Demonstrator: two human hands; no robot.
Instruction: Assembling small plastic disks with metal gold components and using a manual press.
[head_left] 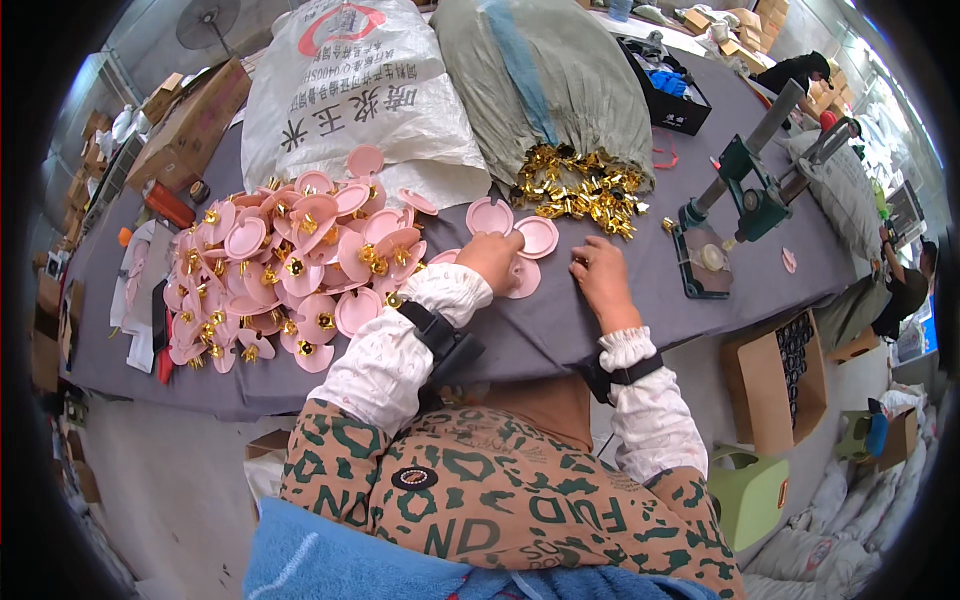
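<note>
My left hand (491, 261) is over a few round pink plastic pieces in front of me, its bent fingers closed on the edge of one pink disc (524, 279). Two more pink discs, one round with a raised rim (538, 237), lie just beyond the fingertips. To the right, my right hand (601, 277) hovers close to the cloth with its fingers curled together; whatever they may pinch is too small to make out. Left of my hands spreads a large heap of pink pieces (300, 262), many fitted with gold flower-shaped metal parts.
Loose gold metal parts (582, 190) spill from a grey-green sack (550, 80) at the back. Beside it lies a white woven sack (350, 95). A green hand press (712, 250) stands on the right, with a black box (665, 85) behind. Other people are at the far right.
</note>
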